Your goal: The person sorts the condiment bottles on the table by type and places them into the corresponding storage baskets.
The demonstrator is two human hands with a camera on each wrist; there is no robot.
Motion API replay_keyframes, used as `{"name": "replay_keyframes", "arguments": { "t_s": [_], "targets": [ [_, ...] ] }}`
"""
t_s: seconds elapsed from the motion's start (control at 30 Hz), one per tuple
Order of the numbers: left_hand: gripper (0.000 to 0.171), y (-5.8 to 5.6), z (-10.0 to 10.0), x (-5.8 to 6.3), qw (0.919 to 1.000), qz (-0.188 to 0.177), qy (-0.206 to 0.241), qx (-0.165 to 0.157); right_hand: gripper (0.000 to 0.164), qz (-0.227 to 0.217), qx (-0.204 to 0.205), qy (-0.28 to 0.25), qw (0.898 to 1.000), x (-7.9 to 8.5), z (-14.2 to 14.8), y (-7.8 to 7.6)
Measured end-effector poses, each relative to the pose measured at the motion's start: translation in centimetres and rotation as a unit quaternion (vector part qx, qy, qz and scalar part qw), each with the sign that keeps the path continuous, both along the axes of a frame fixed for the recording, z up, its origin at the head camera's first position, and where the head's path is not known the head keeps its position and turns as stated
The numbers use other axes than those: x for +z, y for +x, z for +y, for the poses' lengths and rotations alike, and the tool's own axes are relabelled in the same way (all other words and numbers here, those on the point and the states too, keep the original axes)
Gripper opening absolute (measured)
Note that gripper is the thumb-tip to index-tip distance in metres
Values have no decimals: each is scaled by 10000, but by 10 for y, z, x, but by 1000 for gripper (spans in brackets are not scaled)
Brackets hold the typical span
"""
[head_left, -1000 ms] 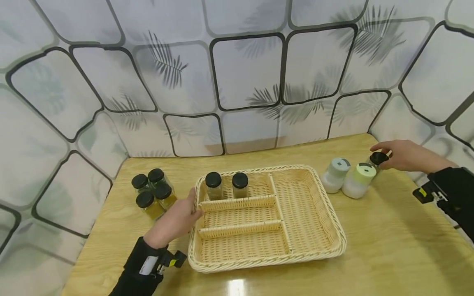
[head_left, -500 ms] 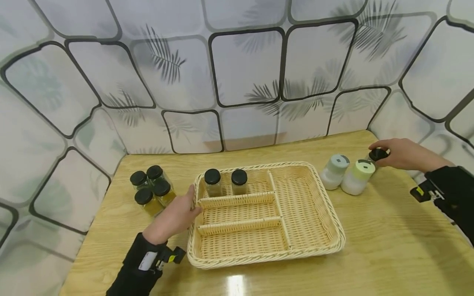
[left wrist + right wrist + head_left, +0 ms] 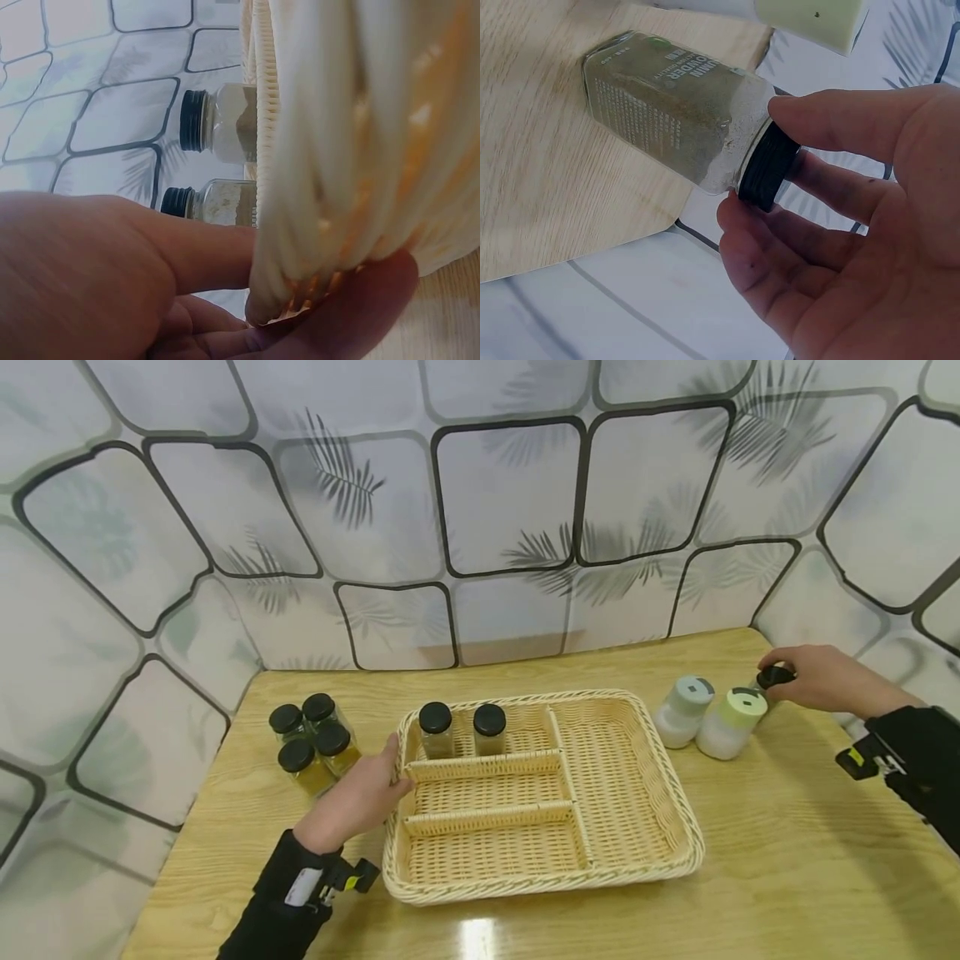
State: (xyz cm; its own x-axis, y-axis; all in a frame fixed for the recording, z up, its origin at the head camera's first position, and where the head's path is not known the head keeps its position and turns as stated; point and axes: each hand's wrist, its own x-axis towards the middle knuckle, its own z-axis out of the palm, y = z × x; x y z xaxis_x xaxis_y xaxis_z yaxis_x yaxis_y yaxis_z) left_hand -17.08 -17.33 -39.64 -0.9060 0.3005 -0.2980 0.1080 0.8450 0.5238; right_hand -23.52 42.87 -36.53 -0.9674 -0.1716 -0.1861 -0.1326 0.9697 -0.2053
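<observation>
At the right of the table, my right hand (image 3: 821,679) pinches the black lid (image 3: 769,166) of a glass spice jar. In the right wrist view the jar (image 3: 667,112) shows brown powder and a label reading "powder"; its base is close to the wood. My left hand (image 3: 360,797) grips the left rim of a woven divided basket (image 3: 540,885), thumb on one side and fingers on the other. Two black-lidded jars (image 3: 437,731) (image 3: 232,124) stand in the basket's upper left compartment; the other compartments hold nothing.
Two white shakers, one with a grey-blue top (image 3: 688,695) and one with a yellow-green top (image 3: 742,706), stand between basket and right hand. Several black-lidded jars (image 3: 305,774) cluster left of the basket. A patterned cloth wall (image 3: 510,502) encloses the table's back and sides.
Both hands keep their holds and the basket stays in place. The head view shifts slightly; otherwise no clear movement shows.
</observation>
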Motion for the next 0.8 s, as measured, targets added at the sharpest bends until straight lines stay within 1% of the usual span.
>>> {"name": "replay_keyframes", "arguments": {
  "t_s": [0.17,0.3,0.53,0.73,0.8],
  "targets": [
    [81,-1,2,-1,10000,-8,31,-29,49,87,-21,52,9999,0,5,3],
    [82,-1,2,0,10000,-3,49,-54,47,188,-96,129,9997,6,7,3],
    [83,-1,1,1,10000,-5,65,-46,48,216,-237,157,9994,30,-1,0],
    [83,-1,0,1,9999,9,62,-80,49,470,-200,407,9979,53,-10,-5],
    [83,-1,0,1,9999,18,54,-86,49,479,-201,418,9978,58,-14,-6]
  ]
}}
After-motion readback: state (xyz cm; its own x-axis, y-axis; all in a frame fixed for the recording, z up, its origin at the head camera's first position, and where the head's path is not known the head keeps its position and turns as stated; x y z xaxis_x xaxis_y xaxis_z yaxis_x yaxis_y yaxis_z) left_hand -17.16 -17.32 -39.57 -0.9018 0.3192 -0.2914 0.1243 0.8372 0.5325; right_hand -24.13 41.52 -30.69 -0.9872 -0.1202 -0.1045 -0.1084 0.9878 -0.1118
